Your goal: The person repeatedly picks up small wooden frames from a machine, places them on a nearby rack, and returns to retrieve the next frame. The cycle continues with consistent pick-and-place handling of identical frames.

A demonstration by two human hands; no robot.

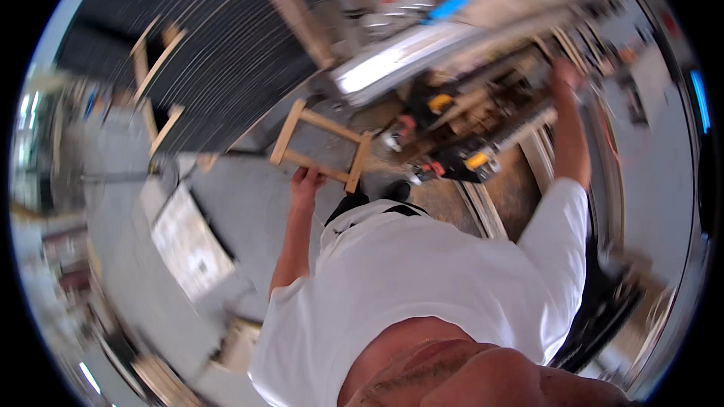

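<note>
A small rectangular frame of pale wood (289,134) hangs in front of my body, a little left of the middle. My left hand (305,182) is closed on its near rail, with the fingers wrapped over the wood. My right arm stretches far out to the right. At its end my right hand (566,77) is over the far end of a cluttered workbench, near some long thin wooden strips (567,47). Motion smears its fingers, so whether it holds anything cannot be made out.
Clamps with yellow and red parts (477,160) lie along the bench before me. A shiny metal machine surface (407,53) is beyond them. Dark ribbed panels (226,53) with wooden pieces stand at the far left. A pale board (192,243) lies on the grey floor.
</note>
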